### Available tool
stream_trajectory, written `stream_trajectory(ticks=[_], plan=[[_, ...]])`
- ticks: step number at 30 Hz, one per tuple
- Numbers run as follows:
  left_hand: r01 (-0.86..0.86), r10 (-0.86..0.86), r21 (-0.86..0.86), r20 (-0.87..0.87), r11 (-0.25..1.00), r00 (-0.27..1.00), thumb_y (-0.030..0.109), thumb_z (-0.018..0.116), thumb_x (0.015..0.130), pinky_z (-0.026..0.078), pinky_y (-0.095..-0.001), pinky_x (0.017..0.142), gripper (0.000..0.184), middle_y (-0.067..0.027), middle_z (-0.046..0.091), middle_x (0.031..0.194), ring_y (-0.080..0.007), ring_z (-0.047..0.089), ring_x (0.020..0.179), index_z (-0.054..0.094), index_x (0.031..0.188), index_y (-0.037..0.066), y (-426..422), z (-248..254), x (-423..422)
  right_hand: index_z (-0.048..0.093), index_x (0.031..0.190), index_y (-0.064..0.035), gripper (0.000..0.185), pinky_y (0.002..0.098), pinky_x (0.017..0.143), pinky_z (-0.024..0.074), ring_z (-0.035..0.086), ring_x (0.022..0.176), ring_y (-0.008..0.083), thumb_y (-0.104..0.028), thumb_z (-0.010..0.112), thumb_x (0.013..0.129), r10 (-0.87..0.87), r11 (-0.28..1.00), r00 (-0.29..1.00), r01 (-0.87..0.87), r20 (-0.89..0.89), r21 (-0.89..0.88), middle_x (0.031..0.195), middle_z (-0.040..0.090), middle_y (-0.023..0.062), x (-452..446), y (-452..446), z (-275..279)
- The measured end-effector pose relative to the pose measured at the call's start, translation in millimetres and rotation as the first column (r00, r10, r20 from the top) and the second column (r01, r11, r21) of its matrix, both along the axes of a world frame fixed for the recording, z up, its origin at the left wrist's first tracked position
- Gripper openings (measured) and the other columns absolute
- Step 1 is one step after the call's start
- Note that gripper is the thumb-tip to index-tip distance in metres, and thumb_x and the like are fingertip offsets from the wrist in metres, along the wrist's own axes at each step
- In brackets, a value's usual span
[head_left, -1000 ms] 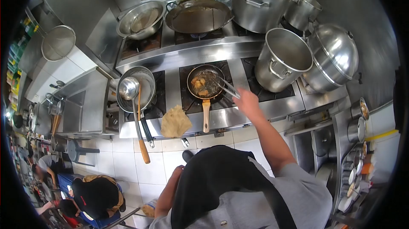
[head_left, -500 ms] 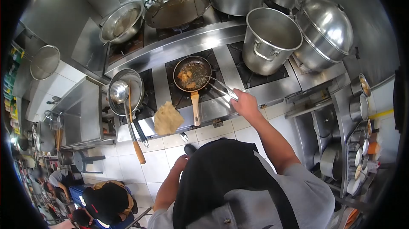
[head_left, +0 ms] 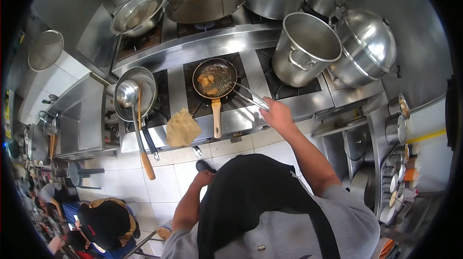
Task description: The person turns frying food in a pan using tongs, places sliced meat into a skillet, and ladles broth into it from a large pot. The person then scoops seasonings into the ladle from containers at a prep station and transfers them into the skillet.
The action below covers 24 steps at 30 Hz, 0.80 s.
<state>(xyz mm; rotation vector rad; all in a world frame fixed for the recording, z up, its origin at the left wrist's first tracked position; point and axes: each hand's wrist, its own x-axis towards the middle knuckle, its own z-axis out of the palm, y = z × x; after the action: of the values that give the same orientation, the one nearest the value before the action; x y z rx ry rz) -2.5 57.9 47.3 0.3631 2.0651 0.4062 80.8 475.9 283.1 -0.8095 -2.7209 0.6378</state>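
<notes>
My right hand (head_left: pixel 278 115) is closed around metal tongs (head_left: pixel 251 97), whose tips reach the right rim of a small frying pan (head_left: pixel 215 97). Browned pieces of food (head_left: pixel 206 81) lie on the left side of that pan, in bubbling oil. The pan sits on a burner, its pale wooden handle (head_left: pixel 217 119) pointing towards me. Down at my waist, beside the black apron (head_left: pixel 241 196), is my left hand (head_left: pixel 204 178); its fingers are mostly hidden. A crumpled tan cloth (head_left: pixel 183 128) hangs over the stove's front edge, left of the handle.
To the left, a ladle (head_left: pixel 128 94) and a wooden-handled utensil lie across another pan (head_left: pixel 153 85), handles jutting past the edge. A tall pot (head_left: pixel 308 51) stands right of the frying pan. Behind are a wide shallow pan (head_left: pixel 205 6) and a metal bowl (head_left: pixel 140 13). People are at lower left.
The view has shifted slightly, so the stove and pans sit a little further left. My right hand still holds the tongs at the pan's right side; the food looks about the same.
</notes>
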Motion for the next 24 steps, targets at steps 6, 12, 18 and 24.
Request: stream_trajectory(ticks=[6,12,18,24], plan=[[0.053,-0.040,0.162,-0.079,0.985,0.996,0.045,0.063,0.088,0.052,-0.0428,0.093,0.045,-0.0223,0.071,0.108,-0.0368,0.068,0.105,0.073,0.104,0.003,-3,-40,-2,0.064,0.112,-0.0062,0.036,0.0500,0.074,0.0526,0.068,0.083,0.0425,-0.025,0.074,0.082,0.019,1.000,1.000,-0.019,-0.002,0.010,0.085,0.070,0.0213,-2,5,6],[-0.052,0.057,0.089,-0.058,0.995,0.997,0.040,0.057,0.093,0.051,-0.0451,0.095,0.040,-0.0227,0.071,0.107,-0.0388,0.067,0.105,0.072,0.107,0.006,-23,-28,22,0.065,0.117,-0.0051,0.042,0.0491,0.081,0.0527,0.068,0.091,0.0418,-0.028,0.074,0.082,0.038,0.996,0.999,-0.039,-0.008,-0.082,0.094,0.071,0.0237,-16,6,-8],[0.007,-0.003,0.047,-0.084,0.999,0.996,0.031,0.058,0.093,0.053,-0.0467,0.091,0.031,-0.0202,0.069,0.115,-0.0402,0.066,0.103,0.070,0.108,0.006,-62,-8,43,0.066,0.117,-0.0053,0.042,0.0489,0.083,0.0530,0.068,0.093,0.0413,-0.029,0.073,0.083,0.047,0.984,0.998,-0.040,0.041,-0.171,0.097,0.071,0.0224,-25,1,-9],[0.297,-0.284,0.051,-0.178,0.953,0.942,0.027,0.057,0.092,0.053,-0.0494,0.089,0.032,-0.0202,0.068,0.118,-0.0411,0.064,0.106,0.067,0.112,0.004,-119,67,78,0.064,0.100,-0.0051,0.028,0.0490,0.076,0.0538,0.070,0.085,0.0380,-0.027,0.071,0.084,0.147,0.988,0.977,-0.151,0.156,0.012,0.086,0.071,0.0181,-48,4,14]])
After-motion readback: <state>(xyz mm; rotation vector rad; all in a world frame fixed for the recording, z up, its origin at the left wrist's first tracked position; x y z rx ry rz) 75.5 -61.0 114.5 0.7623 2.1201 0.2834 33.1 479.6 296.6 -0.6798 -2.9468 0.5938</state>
